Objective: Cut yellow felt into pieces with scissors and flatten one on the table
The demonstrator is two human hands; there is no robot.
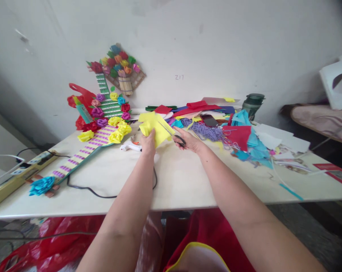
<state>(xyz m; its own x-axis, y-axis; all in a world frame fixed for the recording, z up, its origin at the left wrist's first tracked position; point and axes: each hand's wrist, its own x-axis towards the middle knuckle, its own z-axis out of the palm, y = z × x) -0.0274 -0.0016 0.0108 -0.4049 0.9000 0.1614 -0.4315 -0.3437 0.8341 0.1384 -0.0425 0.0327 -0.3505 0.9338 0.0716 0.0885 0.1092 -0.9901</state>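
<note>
Yellow paper (156,130) is held up above the middle of the table by my left hand (148,141), whose fingers are closed on its lower left edge. My right hand (189,140) grips scissors (180,141) with dark handles. Their blades lie against the right part of the yellow paper; whether they are cutting cannot be made out. Just left of my left hand, a white glue gun (131,146) lies on the table, partly hidden behind my wrist.
At left stands a striped craft piece (84,151) with paper flowers; a power strip (23,175) sits beside it. Coloured paper (196,107), purple shredded strips (206,130), a phone (209,120) and a dark bottle (253,104) line the back. Blue scraps (258,149) lie right. A black cord (94,192) crosses the table.
</note>
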